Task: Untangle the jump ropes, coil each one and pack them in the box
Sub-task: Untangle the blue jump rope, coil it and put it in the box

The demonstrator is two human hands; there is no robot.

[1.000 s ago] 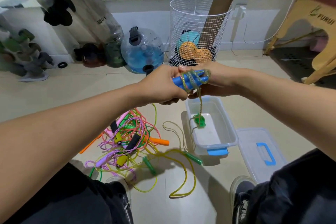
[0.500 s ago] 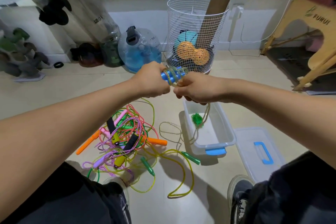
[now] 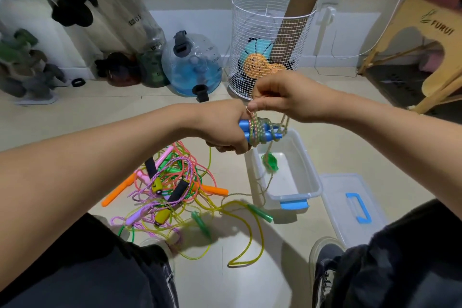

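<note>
Overhead, both hands are working above the far end of the open box [image 3: 311, 184], which is sitting on the floor between the rope pile [image 3: 170, 192] and the lid [image 3: 352, 207]. The left hand [image 3: 222, 127] is gripping two blue handles [image 3: 262, 131] side by side. The right hand [image 3: 282, 97] is pinching the speckled rope [image 3: 257, 127] that is winding around them, its tail hanging into the box.

The blue handles [image 3: 260, 130] look like smooth plastic, wound with braided, rough-looking cord [image 3: 257, 127]. At lower right, the box [image 3: 312, 182] and lid [image 3: 332, 187] are glossy translucent plastic. The white basket [image 3: 250, 40] at upper centre is wire mesh.
</note>
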